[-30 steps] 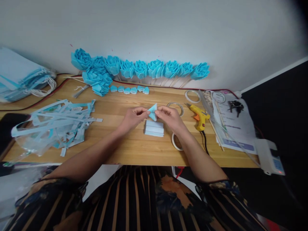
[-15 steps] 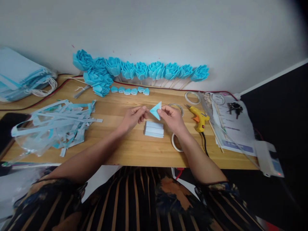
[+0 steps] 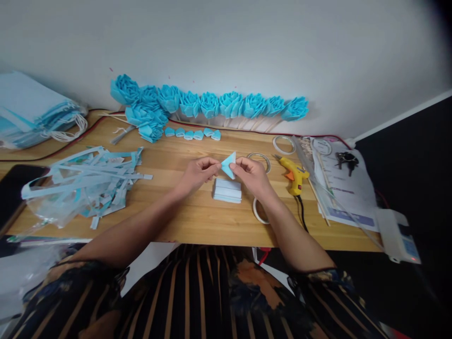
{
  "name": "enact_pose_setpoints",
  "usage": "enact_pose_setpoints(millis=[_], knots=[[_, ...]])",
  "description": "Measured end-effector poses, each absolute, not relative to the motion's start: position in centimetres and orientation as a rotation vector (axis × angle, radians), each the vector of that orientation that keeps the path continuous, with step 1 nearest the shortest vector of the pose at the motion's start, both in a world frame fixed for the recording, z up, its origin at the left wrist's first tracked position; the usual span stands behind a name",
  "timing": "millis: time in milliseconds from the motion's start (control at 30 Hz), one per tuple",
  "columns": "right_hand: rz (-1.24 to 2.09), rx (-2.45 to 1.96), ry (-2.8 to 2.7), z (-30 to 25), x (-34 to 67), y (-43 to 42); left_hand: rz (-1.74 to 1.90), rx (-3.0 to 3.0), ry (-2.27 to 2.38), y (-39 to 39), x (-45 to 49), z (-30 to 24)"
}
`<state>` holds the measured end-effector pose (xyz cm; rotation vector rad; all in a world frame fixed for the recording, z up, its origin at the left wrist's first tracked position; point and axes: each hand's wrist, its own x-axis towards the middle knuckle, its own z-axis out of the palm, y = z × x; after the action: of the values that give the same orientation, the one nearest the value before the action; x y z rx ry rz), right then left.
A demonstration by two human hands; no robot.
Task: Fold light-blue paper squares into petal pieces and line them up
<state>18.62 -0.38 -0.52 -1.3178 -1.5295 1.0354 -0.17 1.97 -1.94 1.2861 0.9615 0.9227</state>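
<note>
A small light-blue piece of sheet material [image 3: 229, 163], folded to a triangle, is held up above the wooden desk. My right hand [image 3: 251, 175] pinches its right side between thumb and fingers. My left hand [image 3: 202, 172] is closed in a pinch at the triangle's left tip. Just below the hands lies a stack of pale-blue rectangular pieces [image 3: 227, 191]. Behind them, several folded blue petals [image 3: 189, 135] sit in a short row. Part of a tape roll [image 3: 260, 210] shows from under my right forearm.
Blue fabric-like flowers [image 3: 231, 104] on sticks line the wall. Cut strips [image 3: 102, 174] are heaped at left beside a phone [image 3: 17, 188]. A yellow glue gun [image 3: 295, 175], its cord, keys [image 3: 346, 160] and papers [image 3: 353, 197] lie at right. Flat masks [image 3: 38, 110] fill the back left.
My left hand has moved right and now meets the triangle's left tip. The right hand keeps its pinch. The whole view has shifted slightly.
</note>
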Motion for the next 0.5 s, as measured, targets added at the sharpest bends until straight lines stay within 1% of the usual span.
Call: enact_pose_setpoints(millis=[500], knots=[[1.055, -1.272, -1.566, -0.47, 18.57, -0.46, 0.920, 1.328, 0.928, 1.77, -0.22, -1.77]])
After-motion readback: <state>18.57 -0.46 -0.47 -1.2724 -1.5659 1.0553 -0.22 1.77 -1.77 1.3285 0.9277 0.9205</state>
